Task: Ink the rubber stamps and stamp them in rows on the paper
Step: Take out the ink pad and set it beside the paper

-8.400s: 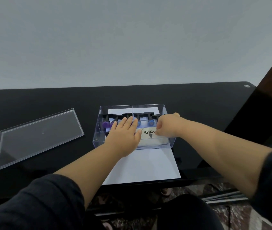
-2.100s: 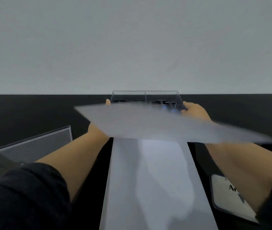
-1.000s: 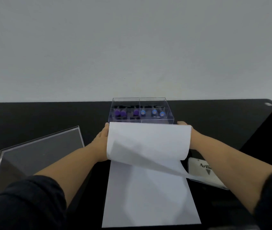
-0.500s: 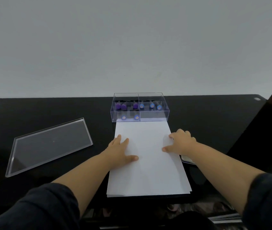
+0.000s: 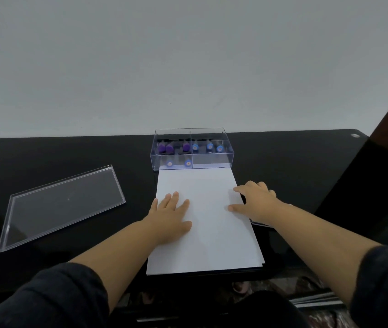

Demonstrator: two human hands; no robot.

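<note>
No legible text, label, brand, number or sign anywhere in view. Printed pad (image 5: 260,224) at 4 o'clock of the paper (image 5: 208,223), mostly covered by the right hand (image 5: 255,201); lettering hidden.

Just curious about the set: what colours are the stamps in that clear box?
Purple and blue: the stamps in the clear box show best in the head view.

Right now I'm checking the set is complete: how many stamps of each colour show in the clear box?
Purple-topped rubber stamps in the clear plastic box: 3
Blue-topped rubber stamps: 5, two of them in the near row
Total: 8
</note>
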